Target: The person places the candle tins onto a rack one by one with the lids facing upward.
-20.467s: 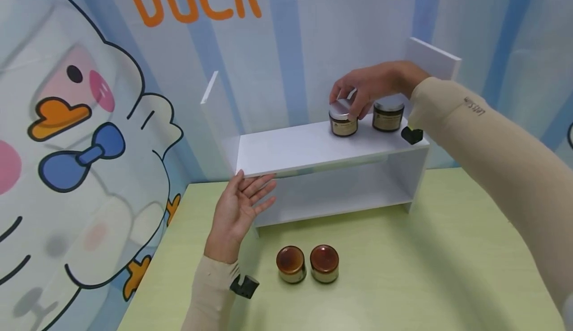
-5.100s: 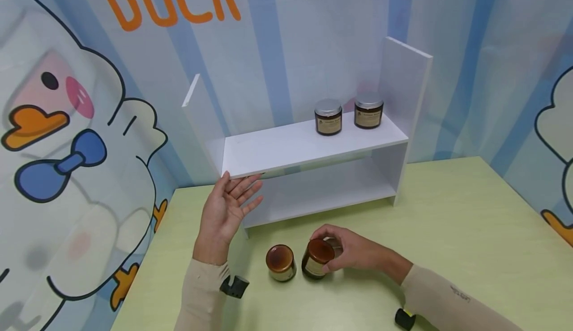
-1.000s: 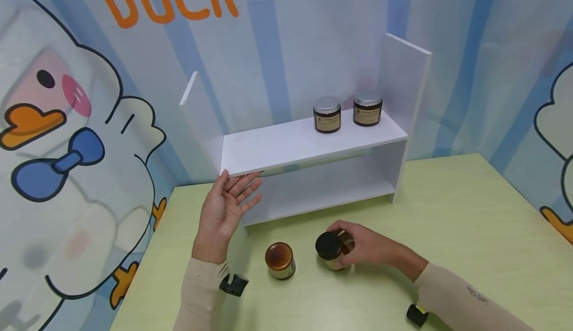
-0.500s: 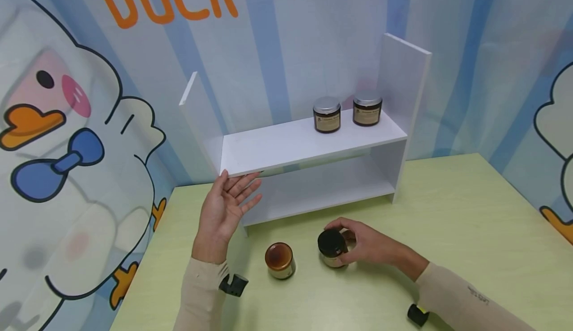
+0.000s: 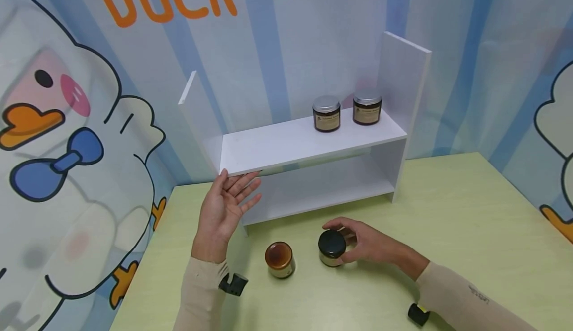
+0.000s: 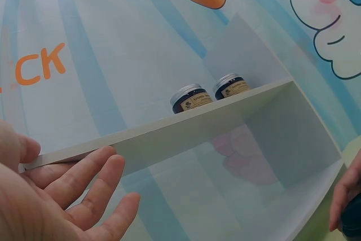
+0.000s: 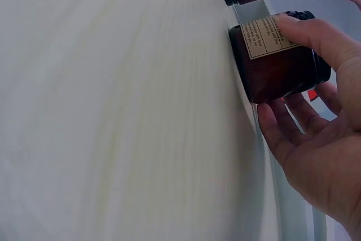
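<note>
In the head view my right hand holds an amber candle jar upright on the table, its black top facing up. The right wrist view shows my thumb on the label of this candle jar and my fingers around its far side. A second candle jar stands just left of it, its amber glass end up. My left hand grips the front left corner of a white shelf unit's upper board, thumb at the top edge and fingers underneath, as the left wrist view also shows.
Two silver-lidded jars, one nearer the middle and one at the right, stand on the upper board. Tall side panels flank it. A lower board runs beneath. The pale green table meets a printed backdrop.
Five seconds ago the held jar showed its amber end up; now its black top is up. Over the last second it shifts slightly right and straightens. My left hand stays put.
</note>
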The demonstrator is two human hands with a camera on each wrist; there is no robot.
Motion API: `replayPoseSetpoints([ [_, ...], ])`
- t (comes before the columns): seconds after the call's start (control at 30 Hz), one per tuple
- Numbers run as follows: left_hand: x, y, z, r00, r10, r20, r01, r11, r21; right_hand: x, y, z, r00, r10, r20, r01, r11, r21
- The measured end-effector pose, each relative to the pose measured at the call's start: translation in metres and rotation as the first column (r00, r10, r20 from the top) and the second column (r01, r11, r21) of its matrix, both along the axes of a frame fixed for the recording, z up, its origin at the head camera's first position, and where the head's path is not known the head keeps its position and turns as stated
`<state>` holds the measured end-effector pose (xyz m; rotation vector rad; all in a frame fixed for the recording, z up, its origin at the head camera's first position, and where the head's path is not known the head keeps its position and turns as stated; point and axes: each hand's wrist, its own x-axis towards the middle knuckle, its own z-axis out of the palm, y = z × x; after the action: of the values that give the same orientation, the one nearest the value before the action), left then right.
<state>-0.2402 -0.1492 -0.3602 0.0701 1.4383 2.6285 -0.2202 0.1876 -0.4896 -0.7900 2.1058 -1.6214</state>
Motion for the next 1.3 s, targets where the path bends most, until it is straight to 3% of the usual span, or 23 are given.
replayPoseSetpoints([
  [1.3,0.0008,-0.0003,0.0001,1.000,-0.002,0.000,0.002,1.000,0.002,-0.0003,0.0044,-0.0004,1.000,0.024,-0.010,-0.024,0.999,-0.027],
])
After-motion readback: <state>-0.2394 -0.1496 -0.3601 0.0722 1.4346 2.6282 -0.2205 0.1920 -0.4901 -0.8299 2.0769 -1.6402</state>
